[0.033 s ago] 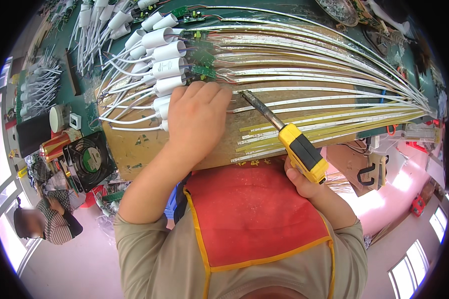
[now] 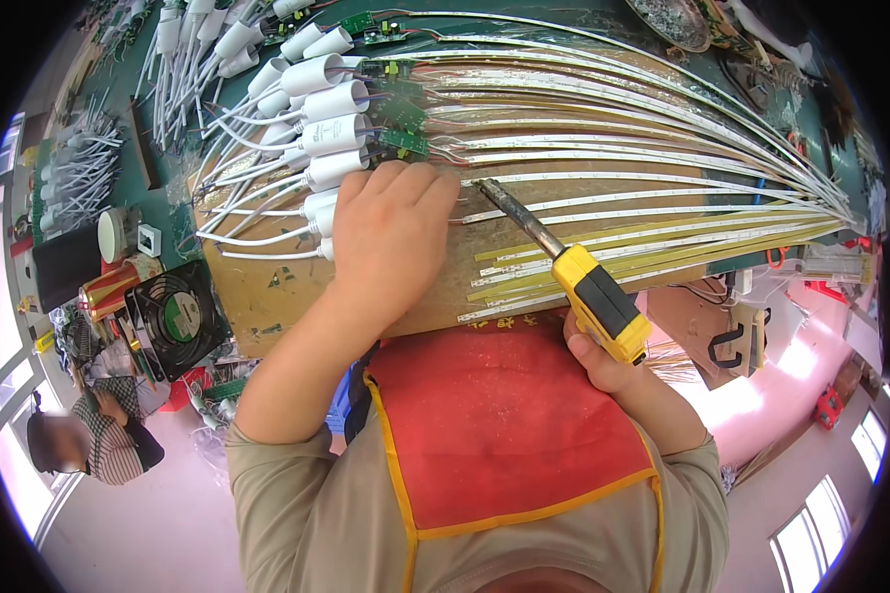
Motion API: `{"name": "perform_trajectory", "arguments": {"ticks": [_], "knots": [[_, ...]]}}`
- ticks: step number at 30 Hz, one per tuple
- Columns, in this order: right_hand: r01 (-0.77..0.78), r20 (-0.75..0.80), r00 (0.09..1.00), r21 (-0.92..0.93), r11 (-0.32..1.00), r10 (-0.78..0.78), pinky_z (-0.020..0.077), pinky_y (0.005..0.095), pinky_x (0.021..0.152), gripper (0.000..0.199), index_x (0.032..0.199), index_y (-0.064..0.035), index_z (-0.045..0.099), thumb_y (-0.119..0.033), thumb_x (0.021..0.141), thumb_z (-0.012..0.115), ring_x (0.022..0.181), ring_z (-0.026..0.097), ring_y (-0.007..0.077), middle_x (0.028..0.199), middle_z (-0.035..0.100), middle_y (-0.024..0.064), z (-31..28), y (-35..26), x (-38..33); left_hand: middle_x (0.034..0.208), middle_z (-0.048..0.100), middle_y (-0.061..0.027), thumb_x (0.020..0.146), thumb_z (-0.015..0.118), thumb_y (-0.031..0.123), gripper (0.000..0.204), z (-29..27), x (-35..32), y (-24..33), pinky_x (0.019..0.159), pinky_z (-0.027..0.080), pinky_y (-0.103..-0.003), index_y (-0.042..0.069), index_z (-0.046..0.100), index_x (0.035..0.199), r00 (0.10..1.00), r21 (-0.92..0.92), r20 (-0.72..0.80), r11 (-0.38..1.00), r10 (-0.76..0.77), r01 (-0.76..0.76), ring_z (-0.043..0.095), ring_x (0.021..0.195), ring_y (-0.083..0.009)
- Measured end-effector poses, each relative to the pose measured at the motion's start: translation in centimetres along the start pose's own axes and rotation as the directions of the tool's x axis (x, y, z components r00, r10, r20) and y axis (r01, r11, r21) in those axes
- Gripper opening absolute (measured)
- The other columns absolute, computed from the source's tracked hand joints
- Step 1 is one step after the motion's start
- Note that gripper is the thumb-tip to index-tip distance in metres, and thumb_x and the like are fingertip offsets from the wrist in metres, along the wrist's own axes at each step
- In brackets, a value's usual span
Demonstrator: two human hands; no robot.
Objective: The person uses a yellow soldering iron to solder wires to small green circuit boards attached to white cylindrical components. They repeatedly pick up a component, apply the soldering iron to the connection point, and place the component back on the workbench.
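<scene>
Two hands at the strip board, nothing shifting

Both hands are keeping their earlier places. Left hand [image 2: 391,242] is pressing flat on the brown board [image 2: 267,296], fingers together, fingertips touching the white cylinders [image 2: 331,133] and their wires. Right hand [image 2: 603,361] is staying clamped on the yellow-handled soldering iron [image 2: 578,282], tip lying at the near ends of the long light strips [image 2: 643,198]. Board's near edge is meeting the red apron [image 2: 504,425]. Black fan [image 2: 173,316] is sitting just left of it; open room only below.

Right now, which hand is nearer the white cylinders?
Left. The left hand rests against the white cylinders; the right hand holds the soldering iron well off to their right.
</scene>
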State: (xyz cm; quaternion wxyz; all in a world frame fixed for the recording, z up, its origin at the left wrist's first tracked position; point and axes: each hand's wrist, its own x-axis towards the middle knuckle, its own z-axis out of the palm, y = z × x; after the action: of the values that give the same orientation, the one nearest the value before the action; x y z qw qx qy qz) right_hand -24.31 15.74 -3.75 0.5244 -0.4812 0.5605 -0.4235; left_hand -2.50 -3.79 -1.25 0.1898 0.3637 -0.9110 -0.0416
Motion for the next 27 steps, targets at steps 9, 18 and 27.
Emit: {"name": "perform_trajectory", "arguments": {"ticks": [9, 18, 27], "knots": [[-0.014, -0.048, 0.999, 0.156, 0.988, 0.022, 0.0435, 0.0270, 0.066, 0.029, 0.106, 0.0015, 0.056, -0.006, 0.082, 0.070, 0.069, 0.051, 0.0125, 0.081, 0.057, 0.0030, 0.7, 0.2, 0.1, 0.088, 0.066, 0.0020, 0.073, 0.066, 0.004, 0.019, 0.0, 0.1, 0.2, 0.072, 0.044, -0.034, 0.014, 0.069, 0.089, 1.000, 0.012, 0.027, 1.000, -0.002, 0.002, 0.063, 0.084, -0.0180], [-0.026, -0.066, 0.997, 0.193, 0.981, 0.039, 0.0436, 0.0268, 0.064, 0.029, 0.106, 0.0011, 0.056, -0.007, 0.082, 0.071, 0.069, 0.052, 0.0120, 0.081, 0.057, 0.0033, 1.0, 0.6, 0.0, 0.088, 0.066, 0.0022, 0.074, 0.066, 0.005, 0.018, 0.0, 0.1, 0.1, 0.072, 0.044, -0.034, 0.014, 0.069, 0.089, 1.000, 0.013, 0.030, 1.000, -0.004, 0.004, 0.062, 0.084, -0.0181], [-0.063, -0.071, 0.994, 0.267, 0.962, 0.085, 0.0448, 0.0271, 0.064, 0.032, 0.108, 0.0020, 0.056, -0.008, 0.081, 0.070, 0.070, 0.053, 0.0132, 0.082, 0.058, 0.0049, 0.6, 0.9, -0.6, 0.088, 0.066, 0.0021, 0.074, 0.065, 0.005, 0.019, 0.0, 0.0, 0.0, 0.072, 0.044, -0.035, 0.015, 0.069, 0.090, 0.999, 0.021, 0.038, 1.000, -0.007, 0.006, 0.062, 0.084, -0.0182]]}}
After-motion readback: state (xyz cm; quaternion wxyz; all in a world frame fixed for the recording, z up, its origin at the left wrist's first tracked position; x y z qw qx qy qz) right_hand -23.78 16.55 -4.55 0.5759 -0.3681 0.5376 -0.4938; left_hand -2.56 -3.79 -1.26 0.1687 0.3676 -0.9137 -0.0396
